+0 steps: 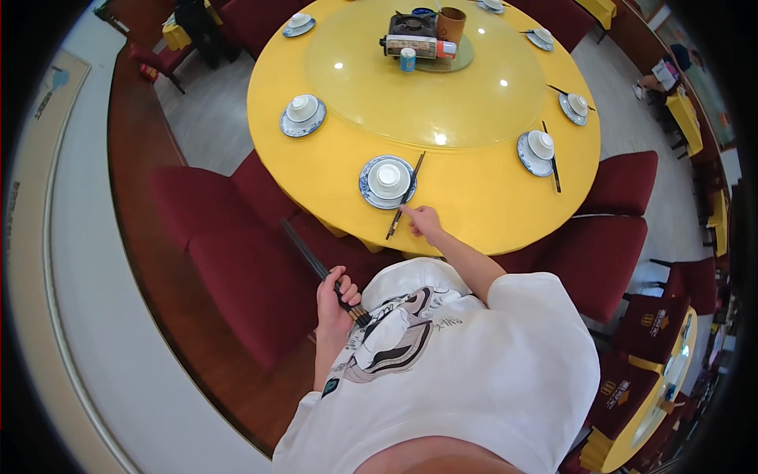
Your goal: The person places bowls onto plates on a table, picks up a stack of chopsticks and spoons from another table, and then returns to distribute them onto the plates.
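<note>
My left hand (pixel 338 297) is closed around a bundle of black chopsticks (pixel 304 246), held low in front of my shirt and short of the table edge. My right hand (pixel 425 223) reaches over the near edge of the table, its index finger stretched out to a pair of dark chopsticks (pixel 416 168). That pair slants across the right rim of a blue-and-white plate (pixel 368 195). On this plate a white bowl (pixel 388 178) sits upside down. The fingertip is right at the chopsticks, near the plate's lower rim.
A yellow-clothed round table (pixel 474 213) carries a glass turntable (pixel 355 103) with a portable stove (pixel 412 26), a blue can (pixel 407 60) and a brown holder (pixel 451 25). Several other plate-and-bowl settings ring it. Dark red chairs (pixel 245 261) stand left and right (pixel 600 253).
</note>
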A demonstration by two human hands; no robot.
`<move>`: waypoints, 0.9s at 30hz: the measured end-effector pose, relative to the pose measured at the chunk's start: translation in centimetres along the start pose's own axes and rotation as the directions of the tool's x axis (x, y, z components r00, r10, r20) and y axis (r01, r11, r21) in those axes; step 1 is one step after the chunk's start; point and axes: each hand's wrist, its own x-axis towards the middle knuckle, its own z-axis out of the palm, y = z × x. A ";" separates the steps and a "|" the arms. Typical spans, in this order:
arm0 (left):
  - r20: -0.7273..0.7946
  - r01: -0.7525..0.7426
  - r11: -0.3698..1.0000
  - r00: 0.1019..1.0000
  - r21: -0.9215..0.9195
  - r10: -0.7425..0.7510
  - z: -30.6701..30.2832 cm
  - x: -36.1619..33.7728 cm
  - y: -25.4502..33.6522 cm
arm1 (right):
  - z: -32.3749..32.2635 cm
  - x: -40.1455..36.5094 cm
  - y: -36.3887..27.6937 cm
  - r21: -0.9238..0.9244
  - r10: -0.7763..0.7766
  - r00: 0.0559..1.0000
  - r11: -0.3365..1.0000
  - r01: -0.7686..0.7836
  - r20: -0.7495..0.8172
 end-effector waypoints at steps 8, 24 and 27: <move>0.218 0.091 0.908 0.957 0.408 -0.193 7.5 0.2 -1.1 | 2.6 -15.6 -8.9 0.295 -0.346 0.786 0.930 0.217 0.512; 0.238 -0.013 0.855 0.962 0.519 -0.131 8.5 0.8 -4.5 | -0.6 -14.0 -9.5 0.127 -0.252 0.783 0.968 0.218 0.569; 0.162 -0.006 0.871 0.983 0.491 -0.085 9.0 0.6 -4.9 | -0.9 -13.3 -9.1 0.139 -0.236 0.806 0.972 0.191 0.543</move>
